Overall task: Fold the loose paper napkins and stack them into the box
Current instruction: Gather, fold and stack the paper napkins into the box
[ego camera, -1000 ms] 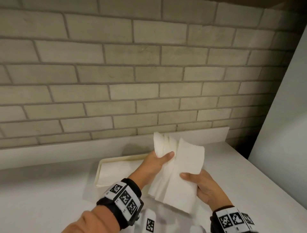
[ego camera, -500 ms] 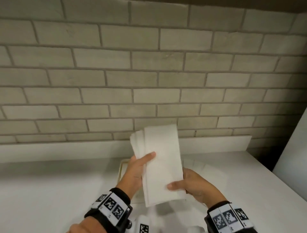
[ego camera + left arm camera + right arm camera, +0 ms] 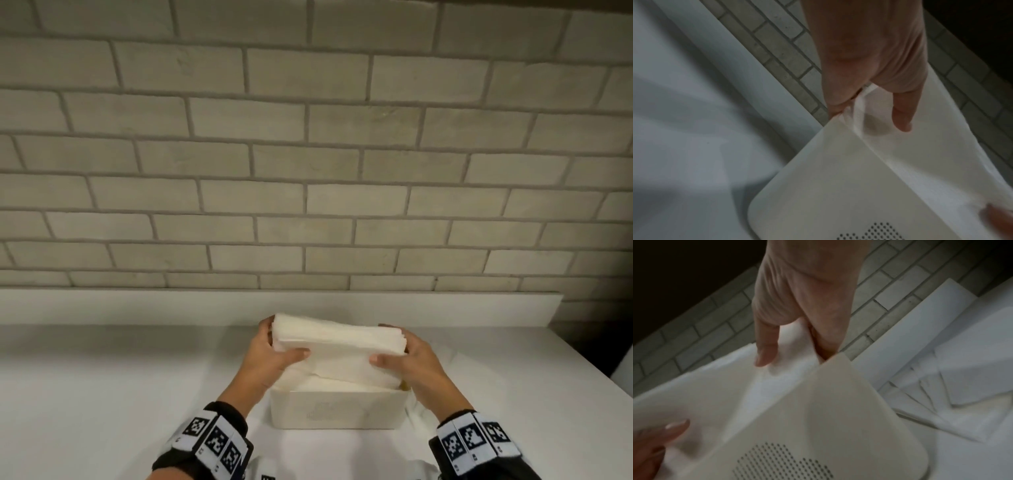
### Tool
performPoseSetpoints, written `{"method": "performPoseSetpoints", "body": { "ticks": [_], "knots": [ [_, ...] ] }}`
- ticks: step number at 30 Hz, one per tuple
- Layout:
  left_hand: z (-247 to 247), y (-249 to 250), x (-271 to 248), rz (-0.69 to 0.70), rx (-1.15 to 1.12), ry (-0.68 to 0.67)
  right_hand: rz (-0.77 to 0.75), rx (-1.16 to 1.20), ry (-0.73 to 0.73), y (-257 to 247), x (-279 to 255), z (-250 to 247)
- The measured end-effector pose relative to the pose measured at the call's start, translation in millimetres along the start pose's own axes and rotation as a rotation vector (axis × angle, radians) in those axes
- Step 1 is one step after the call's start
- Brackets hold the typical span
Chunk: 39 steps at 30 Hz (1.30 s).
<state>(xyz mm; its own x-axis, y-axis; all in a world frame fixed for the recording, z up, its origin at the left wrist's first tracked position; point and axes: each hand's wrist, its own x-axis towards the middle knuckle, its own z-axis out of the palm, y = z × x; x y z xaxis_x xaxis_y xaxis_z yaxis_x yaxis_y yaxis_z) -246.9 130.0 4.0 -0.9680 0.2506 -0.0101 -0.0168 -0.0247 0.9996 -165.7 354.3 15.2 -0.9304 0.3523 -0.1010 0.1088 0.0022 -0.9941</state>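
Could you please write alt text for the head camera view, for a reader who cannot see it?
Two hands, the left hand and right hand, grip the ends of a stack of folded white napkins at the top of an open white box. The box stands on a white counter before a pale brick wall.

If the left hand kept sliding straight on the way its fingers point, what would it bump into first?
Probably the wall's white ledge: the left hand grips the napkin stack over the box, pointing wallward. Depth is unclear.
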Motion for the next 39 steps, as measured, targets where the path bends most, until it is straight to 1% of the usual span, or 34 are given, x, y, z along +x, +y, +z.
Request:
{"method": "performPoseSetpoints", "body": {
  "ticks": [2,4,7,8,10,13,15,18,20,23,26,30,32,34,36,39],
  "knots": [
    [2.6,-1.5,1.8,-0.016,0.014,-0.012,0.031,-0.054,-0.007,4.2,1.6,2.5],
    [4.8,-0.4,3.6,0.018,0.068,-0.002,0.011,-0.09,0.025,-0.1,3.7,2.8],
    [6.4,5.6,4.7,0.104,0.091,0.022,-0.051,0.02,0.073,-9.9,9.5,-2.9],
    [6.5,6.2,4.5,0.111,0.084,0.022,-0.065,0.06,0.076,-11.7,10.4,-5.8],
    [6.3,2.0,3.9,0.086,0.083,0.023,-0.082,0.056,0.045,-7.4,11.9,-11.6],
    [7.7,-6.4,2.0,0.017,0.094,0.01,-0.045,-0.022,0.014,6.9,11.3,-12.9],
    [12.2,-6.3,0.8,0.034,0.124,0.011,-0.055,-0.023,0.037,9.4,9.7,-9.9],
    [14.7,-0.7,0.9,0.048,0.12,0.037,-0.114,0.091,0.112,-1.5,10.7,-4.5],
    [14.0,-0.3,1.6,0.027,0.07,0.041,-0.129,0.168,0.095,-8.0,11.4,-3.9],
    [14.5,-5.9,-0.2,-0.001,0.123,0.008,-0.058,0.081,0.046,2.1,11.6,-4.3],
    [21.3,-7.5,-3.1,-0.01,0.137,-0.013,0.014,0.019,0.026,12.6,10.9,-2.4],
    [26.4,-4.6,0.5,-0.004,0.149,-0.002,-0.049,0.038,0.053,2.5,13.2,-1.7],
    [24.2,1.1,1.8,-0.002,0.061,-0.002,-0.083,0.106,0.057,-4.8,12.5,-5.6],
    [19.2,8.1,0.4,0.033,0.022,-0.005,-0.085,0.16,0.031,-7.2,10.9,-11.0],
    [14.8,9.0,-0.3,0.048,0.117,0.008,-0.062,0.114,0.009,-1.7,9.4,-12.4],
    [15.9,3.1,0.8,-0.039,0.184,-0.022,0.001,0.005,0.009,9.8,9.6,-6.0]
  ]
}}
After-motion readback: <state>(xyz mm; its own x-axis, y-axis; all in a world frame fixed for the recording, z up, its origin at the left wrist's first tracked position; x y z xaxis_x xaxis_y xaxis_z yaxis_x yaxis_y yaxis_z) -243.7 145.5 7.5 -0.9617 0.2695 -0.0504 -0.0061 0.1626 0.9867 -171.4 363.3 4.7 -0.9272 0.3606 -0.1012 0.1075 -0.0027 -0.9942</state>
